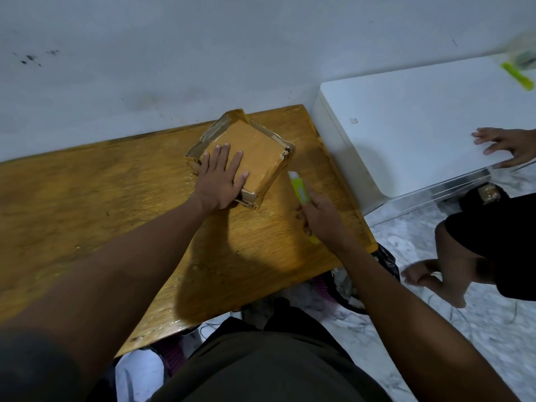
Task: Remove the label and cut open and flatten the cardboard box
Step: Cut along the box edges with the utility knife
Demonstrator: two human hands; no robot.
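The left hand (222,181) lies flat with its fingers spread on top of the cardboard box (255,158), pressing down, most likely so the box will not slide when it gets cut. The right hand (322,219) is wrapped tight around a yellow-green cutter (300,188), with the tip pointing up at the box's right side but not touching it yet. It looks ready to slice the shiny tape along the edges. The box sits near the far right corner of the desk (87,198), close to the wall. There is one box and one cutter in the hand. A second yellow-green thing (519,76) lies far off on the white cabinet (406,126) to the right; it is too blurry to name. Another person's hand (504,146) rests spread on that cabinet.
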